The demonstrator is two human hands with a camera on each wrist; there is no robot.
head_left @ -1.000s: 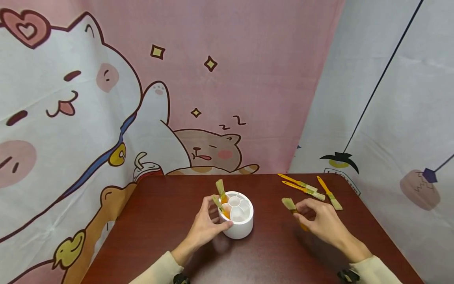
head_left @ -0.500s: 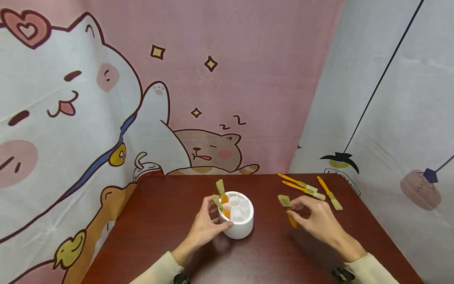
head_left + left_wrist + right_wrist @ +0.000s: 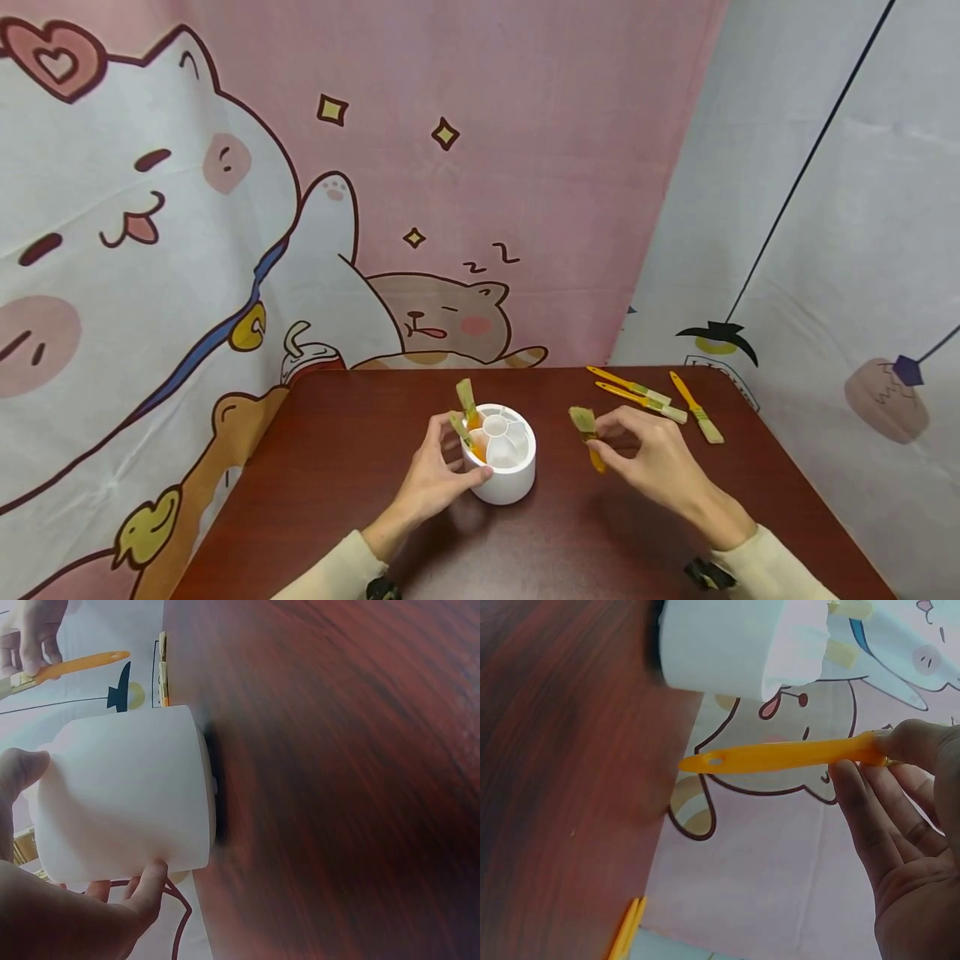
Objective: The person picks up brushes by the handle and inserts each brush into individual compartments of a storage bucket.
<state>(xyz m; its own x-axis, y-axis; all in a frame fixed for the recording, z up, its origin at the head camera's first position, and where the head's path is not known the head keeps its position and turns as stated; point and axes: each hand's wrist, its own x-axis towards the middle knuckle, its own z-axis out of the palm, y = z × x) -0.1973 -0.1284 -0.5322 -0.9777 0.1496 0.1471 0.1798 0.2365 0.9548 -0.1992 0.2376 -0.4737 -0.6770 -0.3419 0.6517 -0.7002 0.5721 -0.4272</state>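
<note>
Left hand [image 3: 433,480] curls round the white holder [image 3: 508,487]. Right of it, right hand [image 3: 662,463] pinches a brush [image 3: 589,435], probably light, stiff, best held mid-length.

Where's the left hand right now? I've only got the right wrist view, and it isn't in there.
Observer: The left hand grips the side of the white cup, as the head view shows.
Operator: Thanks. Which way do the bristles point on the brush in the right hand? I only see its yellow handle.
Observer: Upward, leaning a little to the left in the head view.
</note>
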